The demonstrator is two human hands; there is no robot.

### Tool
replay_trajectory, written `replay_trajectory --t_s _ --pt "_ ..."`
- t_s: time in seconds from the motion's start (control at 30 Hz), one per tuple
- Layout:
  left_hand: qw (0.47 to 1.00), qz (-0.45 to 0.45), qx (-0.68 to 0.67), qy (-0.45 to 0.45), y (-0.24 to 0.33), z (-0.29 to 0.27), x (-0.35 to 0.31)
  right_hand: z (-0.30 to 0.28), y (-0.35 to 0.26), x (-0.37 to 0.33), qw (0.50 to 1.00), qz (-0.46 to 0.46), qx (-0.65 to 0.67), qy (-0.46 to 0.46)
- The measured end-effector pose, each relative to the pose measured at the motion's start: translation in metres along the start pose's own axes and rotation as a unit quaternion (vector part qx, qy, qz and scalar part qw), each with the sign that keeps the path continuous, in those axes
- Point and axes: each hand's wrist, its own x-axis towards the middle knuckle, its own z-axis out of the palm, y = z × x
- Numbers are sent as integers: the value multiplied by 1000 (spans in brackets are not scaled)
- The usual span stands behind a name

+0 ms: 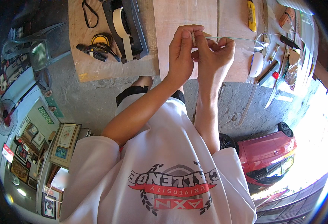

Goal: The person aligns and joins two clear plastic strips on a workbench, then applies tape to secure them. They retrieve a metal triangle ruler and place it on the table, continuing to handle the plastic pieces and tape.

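left hand (182, 50) and right hand (213, 56) pinch, seemingly, a small pale piece (194, 42); a greenish strand (242, 38) runs rightward, nearly level.

– What do the hands (181, 53) pinch?
– A pale piece (193, 40), mostly hidden by the fingertips (186, 34), too small to identify.
– And the tape dispenser (137, 33)?
– Cut off by the upper edge.

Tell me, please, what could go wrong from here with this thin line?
The thin line runs rightward toward the black tool, so it might snag there. The left hand and right hand hold a tiny pale piece at the fingers, which could slip.
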Motion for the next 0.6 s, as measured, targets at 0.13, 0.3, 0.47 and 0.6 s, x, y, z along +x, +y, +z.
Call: replay_trajectory --t_s 0.13,0.3,0.47,0.6 --pt "1000 -6 19 15 1 2 -2 -3 0 0 999 3 -36 7" --pt "1000 4 4 22 -1 6 -2 -6 4 4 994 -7 -106 14" --pt "1000 -5 16 23 -2 4 -2 -5 3 7 989 -14 -146 14" --pt "1000 12 22 17 -4 3 -1 -5 -2 9 972 -51 -227 9"
